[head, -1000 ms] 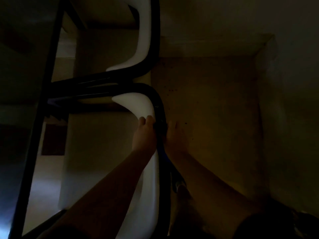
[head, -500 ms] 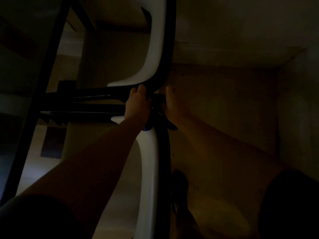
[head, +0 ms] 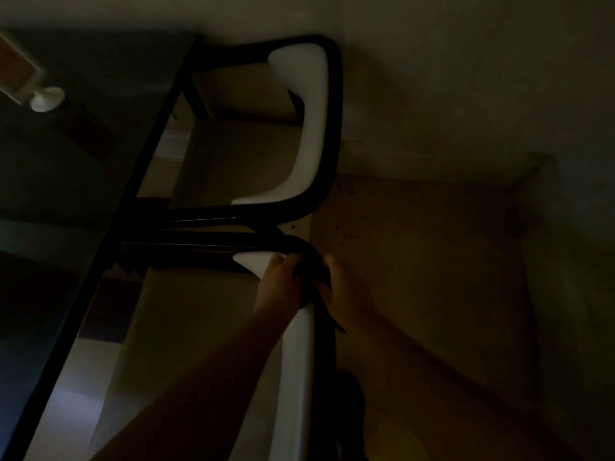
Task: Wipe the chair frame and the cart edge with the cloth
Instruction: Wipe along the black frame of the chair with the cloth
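Observation:
The room is very dark. The near chair has a white shell (head: 297, 361) and a black tubular frame (head: 325, 347). My left hand (head: 279, 286) and my right hand (head: 346, 296) clasp the frame from either side at its upper bend. A dark cloth (head: 311, 291) is wrapped around the tube between them, with a tail hanging below my right hand. A second chair stands just beyond, its black frame (head: 336, 111) rimming a white shell (head: 311, 128). The dark-topped cart or table has a black edge (head: 139, 184) running diagonally on the left.
A small white object (head: 46, 98) stands on the dark top at the far left. A tan floor (head: 432, 261) lies to the right of the chairs, with a pale wall (head: 466, 78) behind. My dark shoe (head: 349, 404) is beside the near chair's frame.
Both hands have slid with the cloth up the near chair's frame to its upper bend. The view has tilted up, so the whole far chair shows.

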Tool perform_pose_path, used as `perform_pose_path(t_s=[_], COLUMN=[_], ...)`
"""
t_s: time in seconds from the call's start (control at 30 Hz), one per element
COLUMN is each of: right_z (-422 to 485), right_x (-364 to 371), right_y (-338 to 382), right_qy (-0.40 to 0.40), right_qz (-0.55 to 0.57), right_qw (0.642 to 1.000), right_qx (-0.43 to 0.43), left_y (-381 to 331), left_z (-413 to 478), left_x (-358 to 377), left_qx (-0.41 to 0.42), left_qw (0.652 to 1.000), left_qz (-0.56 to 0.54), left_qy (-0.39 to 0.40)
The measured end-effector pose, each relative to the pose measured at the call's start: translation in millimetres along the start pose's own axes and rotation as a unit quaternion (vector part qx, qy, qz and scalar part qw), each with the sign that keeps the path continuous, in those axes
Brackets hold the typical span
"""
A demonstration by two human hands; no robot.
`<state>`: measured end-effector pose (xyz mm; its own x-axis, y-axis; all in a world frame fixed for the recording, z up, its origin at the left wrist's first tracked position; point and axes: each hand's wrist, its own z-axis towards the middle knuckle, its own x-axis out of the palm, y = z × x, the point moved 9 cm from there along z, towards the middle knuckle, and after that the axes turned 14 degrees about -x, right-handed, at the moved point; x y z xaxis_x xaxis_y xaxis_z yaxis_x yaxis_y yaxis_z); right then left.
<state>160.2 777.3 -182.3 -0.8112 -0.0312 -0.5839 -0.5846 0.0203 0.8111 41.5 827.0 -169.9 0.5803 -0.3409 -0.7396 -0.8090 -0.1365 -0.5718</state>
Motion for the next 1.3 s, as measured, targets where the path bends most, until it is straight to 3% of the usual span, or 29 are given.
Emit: perform_pose_path(t_s=[0.2,0.43,0.67,0.97,1.17,1.3], right_z=[-110.4,-240.6,-328.7,-374.1,-369.7,-359.5], right_x=[33.3,83.5,118.5,146.4,142.2,131.3], right_y=[13.1,36.7,65.5,85.5,86.7,83.6], right_qy=[0.010,0.020,0.022,0.091,0.124,0.146], right_qz=[-0.017,0.054,0.040,0.022,-0.022,-0.050], right_qw=[0.998,0.989,0.989,0.983,0.976,0.964], right_qx=[0.054,0.134,0.140,0.161,0.178,0.216], left_y=[56.2,110.7,157.4,192.9,182.8,171.0], left_z=[-98.3,-220.6,-301.6,-337.7,-340.3,-330.1], left_x=[15.6,27.0,31.3,37.9,48.2,49.4], left_qx=[-0.020,-0.012,0.024,0.038,0.076,0.064], left_qw=[0.997,0.993,0.982,0.969,0.956,0.964], left_qz=[-0.012,0.021,0.080,0.109,0.186,0.163], left_qy=[0.075,0.116,0.168,0.219,0.215,0.202])
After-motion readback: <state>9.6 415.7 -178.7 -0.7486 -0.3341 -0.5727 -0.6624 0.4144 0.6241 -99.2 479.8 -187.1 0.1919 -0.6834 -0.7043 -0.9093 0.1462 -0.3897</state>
